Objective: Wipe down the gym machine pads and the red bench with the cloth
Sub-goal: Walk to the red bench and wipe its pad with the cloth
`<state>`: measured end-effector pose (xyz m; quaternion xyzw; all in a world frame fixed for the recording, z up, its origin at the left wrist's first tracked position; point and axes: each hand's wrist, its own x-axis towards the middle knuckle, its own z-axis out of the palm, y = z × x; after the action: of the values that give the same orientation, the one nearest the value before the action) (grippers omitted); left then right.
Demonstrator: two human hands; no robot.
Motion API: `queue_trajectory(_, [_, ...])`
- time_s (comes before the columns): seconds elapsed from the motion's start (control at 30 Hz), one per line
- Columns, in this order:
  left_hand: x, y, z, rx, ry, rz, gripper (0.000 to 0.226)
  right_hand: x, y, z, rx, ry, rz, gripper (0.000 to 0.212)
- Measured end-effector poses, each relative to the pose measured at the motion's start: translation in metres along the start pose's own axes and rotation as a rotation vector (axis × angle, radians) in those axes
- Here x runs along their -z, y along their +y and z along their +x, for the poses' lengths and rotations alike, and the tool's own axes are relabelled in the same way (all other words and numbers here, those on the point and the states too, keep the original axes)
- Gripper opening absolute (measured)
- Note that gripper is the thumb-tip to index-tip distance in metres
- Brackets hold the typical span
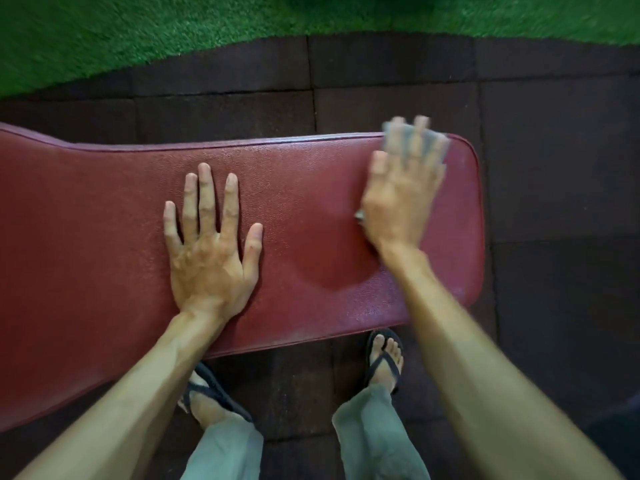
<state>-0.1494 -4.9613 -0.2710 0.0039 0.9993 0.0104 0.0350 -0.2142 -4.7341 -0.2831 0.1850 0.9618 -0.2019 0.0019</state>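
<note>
1. Surroundings first: dark rubber floor tiles point(398, 81) all around, w/ a strip of green turf point(138, 32) along the top edge. Nothing sits on the red bench point(311, 202) besides the hands and the cloth, so nothing's in the way.
2. The bench pad runs left to right across the view; its rounded right end is in view, the left end goes out of frame. This surface has a pebbled texture and a piped edge.
3. Left hand point(211, 244) is flat on the pad, palm down, fingers point(204, 188) spread wide, holding nothing.
4. Right hand point(401, 195) is near the right end, by the far edge, pressing a grey-blue cloth point(415, 140) onto the pad. Fingers are stretched out over the cloth, not curled around it. It's motion-blurred, so I can't tell if the thumb is pinching the cloth too. A bit of cloth pokes out at the thumb side.
5. Below the bench's near edge: feet in dark flip-flops point(384, 362) and grey-green trouser legs point(374, 431).
6. Count: 1 bench, 1 cloth, 2 hands, 2 feet, 2 flip-flops.
</note>
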Motion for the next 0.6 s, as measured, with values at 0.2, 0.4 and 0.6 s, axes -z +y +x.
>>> queue_trajectory(0.2, [0.001,-0.001,0.0,0.005,-0.003,-0.036,0.067,0.02,0.06,-0.149,0.645,-0.316,-0.118,0.053])
queue_trajectory(0.4, [-0.001,0.0,0.0,-0.002,0.011,-0.005,0.067,0.009,0.037,-0.01,0.003,-0.044,-0.047,0.062])
queue_trajectory(0.6, [0.001,-0.001,0.0,-0.005,0.011,-0.02,0.066,-0.004,-0.007,-0.134,0.579,-0.282,-0.07,0.053])
